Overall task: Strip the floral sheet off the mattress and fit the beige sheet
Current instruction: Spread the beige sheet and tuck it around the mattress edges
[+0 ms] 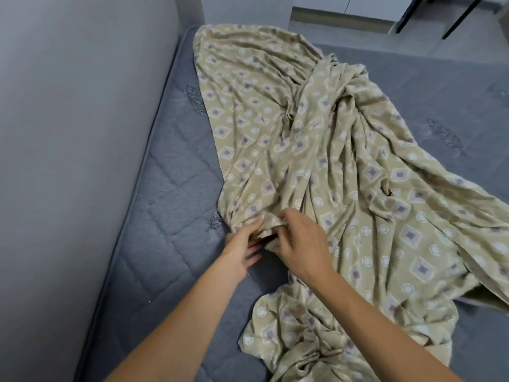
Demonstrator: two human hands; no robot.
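A beige sheet (316,150) printed with diamonds and circles lies crumpled in long folds across the bare grey quilted mattress (165,205), from the far corner to the near edge. My right hand (298,245) pinches a gathered edge of the sheet near the mattress's middle left. Just left of it, my left hand (242,249) reaches under the same bunched edge with its fingers straight and spread, touching the cloth. No floral sheet is in view.
A pale grey wall or headboard (68,133) runs along the mattress's left side. Beyond the far end are a light floor (468,37), white cabinet fronts and dark furniture legs (457,17). Grey mattress shows on the right (440,86).
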